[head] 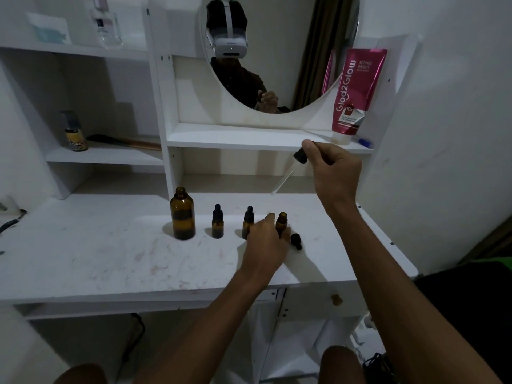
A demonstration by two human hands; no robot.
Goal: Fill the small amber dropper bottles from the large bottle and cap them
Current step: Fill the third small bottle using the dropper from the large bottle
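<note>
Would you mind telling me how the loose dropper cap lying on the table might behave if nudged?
The loose dropper cap lies on its side beside the open small bottle, so its round shape would probably let it roll. It looks small, likely light, and the smooth table may let it skid.

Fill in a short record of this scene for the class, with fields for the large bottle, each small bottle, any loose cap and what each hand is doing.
large bottle: open, upright on the white desk, partly filled
left small bottle: capped, upright
middle small bottle: capped, partly behind the left hand
right small bottle: uncapped, upright
loose cap: lying on the desk beside the right small bottle
left hand: at the right small bottle
right hand: holds a long dropper raised above the desk
</note>
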